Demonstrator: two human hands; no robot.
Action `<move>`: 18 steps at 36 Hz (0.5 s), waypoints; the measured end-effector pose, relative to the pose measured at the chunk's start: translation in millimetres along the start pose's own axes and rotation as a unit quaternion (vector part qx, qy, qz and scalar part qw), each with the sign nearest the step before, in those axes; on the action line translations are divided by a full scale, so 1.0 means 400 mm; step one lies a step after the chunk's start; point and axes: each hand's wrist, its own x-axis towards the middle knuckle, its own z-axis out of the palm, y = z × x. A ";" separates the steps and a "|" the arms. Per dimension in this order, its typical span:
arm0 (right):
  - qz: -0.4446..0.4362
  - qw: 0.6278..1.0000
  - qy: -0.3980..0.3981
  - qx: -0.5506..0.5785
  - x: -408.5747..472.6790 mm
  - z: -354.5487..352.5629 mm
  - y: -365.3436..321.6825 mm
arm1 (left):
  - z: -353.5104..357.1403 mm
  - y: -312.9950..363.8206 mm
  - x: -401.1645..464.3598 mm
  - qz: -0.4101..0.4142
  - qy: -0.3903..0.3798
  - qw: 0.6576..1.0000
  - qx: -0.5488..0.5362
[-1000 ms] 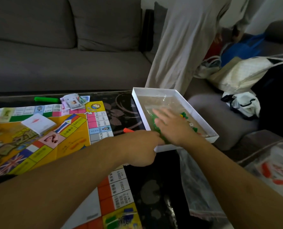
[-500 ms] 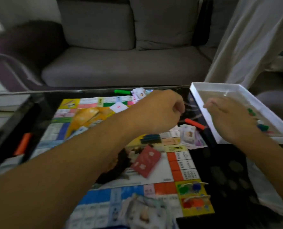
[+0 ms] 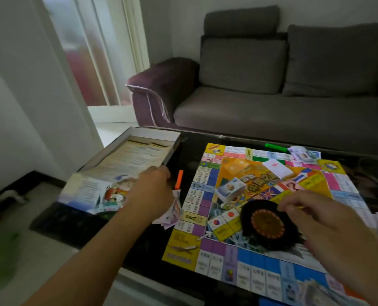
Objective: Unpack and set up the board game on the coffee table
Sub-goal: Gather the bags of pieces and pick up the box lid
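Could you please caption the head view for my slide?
Left hand reaches the box lid; right hand hovers above the game board.

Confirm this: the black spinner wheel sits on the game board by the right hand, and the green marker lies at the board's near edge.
Wrong on one point. The head view shows the green marker at the game board's far edge, toward the sofa. The black spinner wheel does sit on the board by the right hand.

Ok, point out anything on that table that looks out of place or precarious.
The box lid at the table's left end sticks out past the edge, tilted, with the left hand on it. A heap of play money lies loose beside the board rather than stacked.
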 end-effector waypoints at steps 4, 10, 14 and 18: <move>0.005 1.000 -0.008 0.011 0.002 0.053 -0.024 | 0.011 -0.140 0.010 -0.041 -0.034 0.991 0.127; -0.006 1.000 -0.001 -0.019 0.012 0.098 -0.028 | -0.005 -0.147 0.028 -0.083 -0.036 0.990 0.105; 0.004 0.999 -0.004 -0.033 0.011 0.108 -0.018 | -0.035 -0.143 0.045 -0.114 0.031 0.990 0.076; 0.021 1.000 -0.012 -0.017 0.010 0.103 -0.044 | -0.094 -0.125 0.055 -0.134 0.109 0.985 0.031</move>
